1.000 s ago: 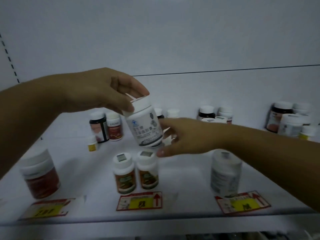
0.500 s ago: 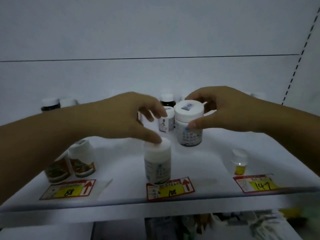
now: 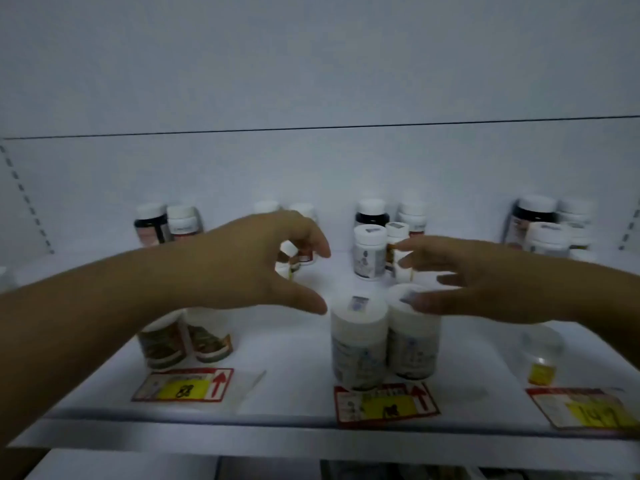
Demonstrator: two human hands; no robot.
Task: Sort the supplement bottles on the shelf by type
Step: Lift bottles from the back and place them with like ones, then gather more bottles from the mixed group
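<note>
Two white supplement bottles stand side by side at the shelf's front middle, one on the left (image 3: 358,344) and one on the right (image 3: 414,344). My right hand (image 3: 485,282) hovers over the right one with fingers spread; its thumb touches that bottle's cap. My left hand (image 3: 249,268) hangs just left of the pair with loosely curled fingers and holds nothing. A small bottle (image 3: 299,254) shows behind its fingers. Another white bottle (image 3: 369,252) stands further back, between my hands.
Two brown-labelled bottles (image 3: 180,344) stand front left, partly under my left arm. A small yellow-labelled bottle (image 3: 542,355) sits front right. Dark and white bottles line the back wall (image 3: 370,211), with a cluster at the right (image 3: 535,216). Price tags (image 3: 386,403) mark the shelf edge.
My right hand no longer grips a white bottle, and a second white bottle now stands beside the front one. My left thumb has lifted off the front bottle's cap.
</note>
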